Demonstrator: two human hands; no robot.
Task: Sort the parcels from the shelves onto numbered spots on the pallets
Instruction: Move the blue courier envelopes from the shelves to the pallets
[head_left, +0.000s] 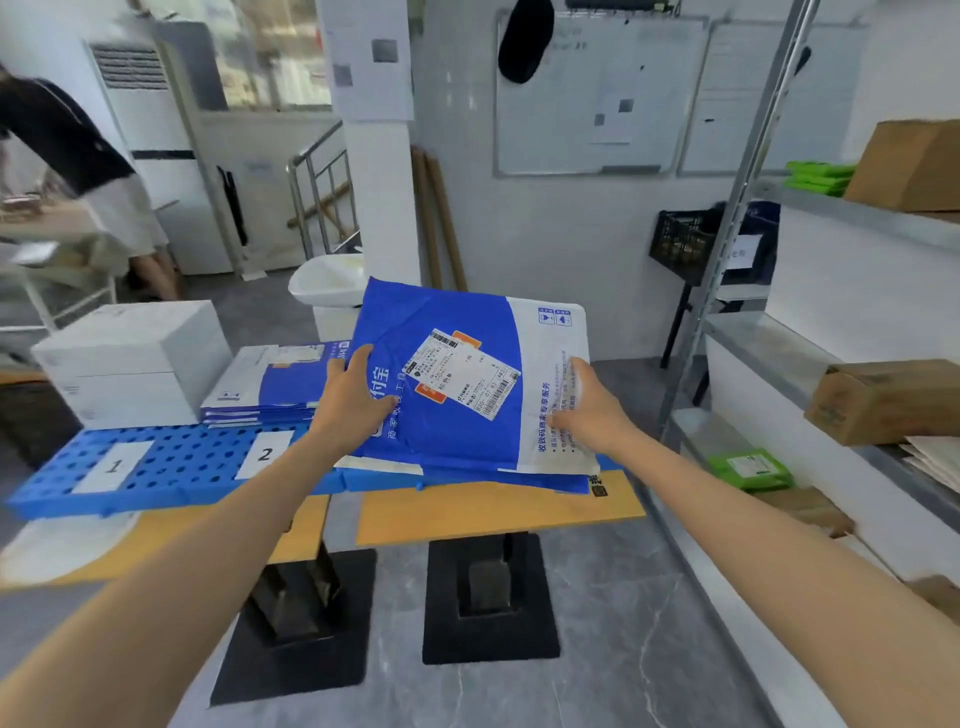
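Above the right half of the blue pallet (171, 467), a blue-and-white parcel (457, 436) is hanging in both hands. Its white shipping label (464, 375) is showing barcodes and print too blurred to read. To the left, a card marked 1 (113, 466) and a card marked 2 (265, 454) are lying on the pallet, while the parcel is hiding the pallet's right part. The left hand (358, 395) is gripping the parcel's left edge and the right hand (587, 410) is gripping its right edge.

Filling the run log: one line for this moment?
left hand, right hand: hold blue-white parcel; over blue pallet; right of label 2
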